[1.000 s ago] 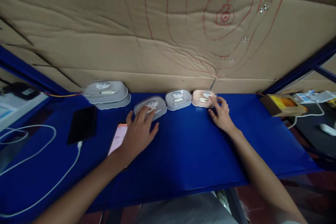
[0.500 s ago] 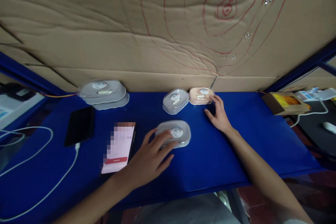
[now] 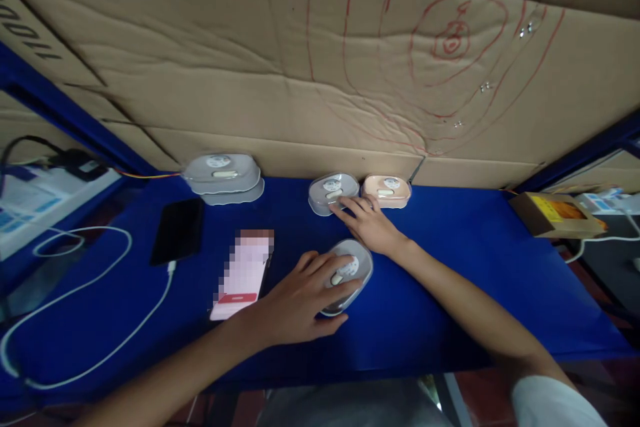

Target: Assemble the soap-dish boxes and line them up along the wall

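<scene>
My left hand reaches over a grey oval plastic box with a clear cover, which bears a round white sticker and a small pale piece. Its fingers span the top, and the thumb lies by the near edge. My right hand is extended farther back, fingers stretched out and apart. Those fingertips touch or nearly touch the front of a second grey oval box. Right beside that stands a peach-coloured box of the same form, partly behind the right fingers.
Stacked grey boxes stand at the back left. A dark phone with a white cable and a phone with a lit screen lie on the blue table. Cardboard rises behind; an open carton sits at right.
My right hand has moved left from the peach box to the grey box beside it. Under my left hand the near grey box has turned and sits slanted. The camera view has shifted.
</scene>
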Motion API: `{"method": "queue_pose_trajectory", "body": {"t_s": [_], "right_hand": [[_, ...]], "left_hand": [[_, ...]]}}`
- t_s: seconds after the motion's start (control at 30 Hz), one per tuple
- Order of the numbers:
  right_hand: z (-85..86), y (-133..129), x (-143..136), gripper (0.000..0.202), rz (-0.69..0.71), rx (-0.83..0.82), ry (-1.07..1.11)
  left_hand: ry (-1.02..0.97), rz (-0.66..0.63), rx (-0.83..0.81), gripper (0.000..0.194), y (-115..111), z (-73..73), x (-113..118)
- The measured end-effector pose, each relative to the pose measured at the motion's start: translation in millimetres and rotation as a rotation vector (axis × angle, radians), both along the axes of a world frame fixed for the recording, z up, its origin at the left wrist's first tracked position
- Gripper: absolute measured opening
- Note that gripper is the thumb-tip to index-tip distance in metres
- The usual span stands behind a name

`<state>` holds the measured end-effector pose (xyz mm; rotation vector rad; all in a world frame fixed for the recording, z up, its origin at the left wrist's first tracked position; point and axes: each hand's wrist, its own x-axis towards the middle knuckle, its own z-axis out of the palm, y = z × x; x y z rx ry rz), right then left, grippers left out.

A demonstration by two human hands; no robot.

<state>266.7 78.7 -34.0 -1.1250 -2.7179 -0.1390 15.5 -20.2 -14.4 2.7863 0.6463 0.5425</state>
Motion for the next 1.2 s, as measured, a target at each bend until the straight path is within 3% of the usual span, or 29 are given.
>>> {"method": "queue_pose_trajectory", "body": {"t_s": [0.17, 0.27, 0.33, 0.43, 0.57, 0.67, 0.77, 0.87, 0.93, 1.0, 1.13, 1.2], "right_hand": [[14.2, 9, -7, 0.055, 0.028, -0.057, 0.161], [25.1, -17, 12, 0.051, 0.093, -0.185, 0.411], [26.6, -43, 25, 0.055, 0.155, -0.275, 0.464], [15.8, -78, 35, 0.085, 0.241, -0.274, 0.365], [-6.5, -97, 32, 0.072, 0.198, -0.248, 0.374], [-13.7, -95, 30, 0.069, 0.214, -0.252, 0.448], [-15.1, -87, 36, 0.067, 0.212, -0.225, 0.544], [-18.2, -78, 49, 0.064, 0.085, -0.157, 0.627], [-22.7, -71, 57, 0.061, -0.040, -0.115, 0.669], [-29.0, -64, 60, 0.057, -0.116, -0.092, 0.689], [-41.9, -56, 55, 0.057, -0.130, -0.087, 0.669], [-46.6, -57, 51, 0.060, -0.120, -0.163, 0.630]], "left_hand": [[-0.134, 0.063, -0.058, 0.059, 6, -7.2, -5], [-0.224, 0.082, -0.099, 0.063, 5, -7.2, -10], [-0.268, 0.071, -0.152, 0.065, 5, -3.6, -14], [-0.327, 0.042, -0.241, 0.073, 7, 2.9, -20], [-0.334, 0.014, -0.307, 0.083, 7, 5.0, -22], [-0.285, 0.042, -0.316, 0.086, 8, -0.2, -21], [-0.216, 0.174, -0.280, 0.090, 12, -9.7, -17], [-0.111, 0.350, -0.274, 0.106, 15, -19.5, -11], [-0.071, 0.421, -0.336, 0.103, 17, -25.5, -10], [-0.050, 0.404, -0.417, 0.101, 18, -32.9, -14], [-0.018, 0.260, -0.479, 0.104, 21, -53.3, -27], [0.008, 0.206, -0.470, 0.082, 22, -62.8, -30]]}}
